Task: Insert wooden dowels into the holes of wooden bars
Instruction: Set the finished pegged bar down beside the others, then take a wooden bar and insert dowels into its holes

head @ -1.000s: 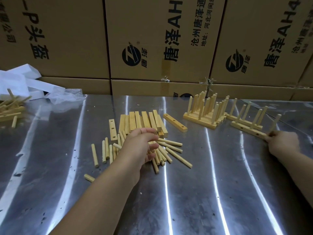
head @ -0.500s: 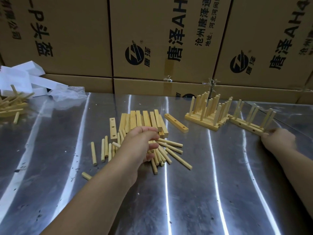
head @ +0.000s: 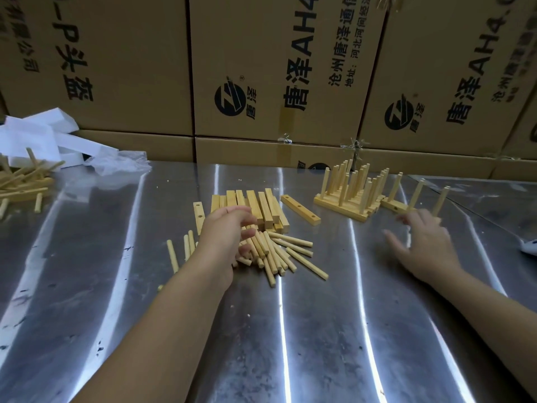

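On the steel table (head: 319,330), our left hand (head: 222,239) curls over the loose dowels (head: 293,251), just nearer than the stacked bars (head: 263,209); whether it grips any we cannot tell. Our right hand (head: 427,247) is spread wide, holding nothing, beside a dowelled bar (head: 390,204) at far right.

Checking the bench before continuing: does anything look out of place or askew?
One bar lies slanted, apart from the neat stack. The loose dowels fan out untidily by the left hand. Nothing looks broken.
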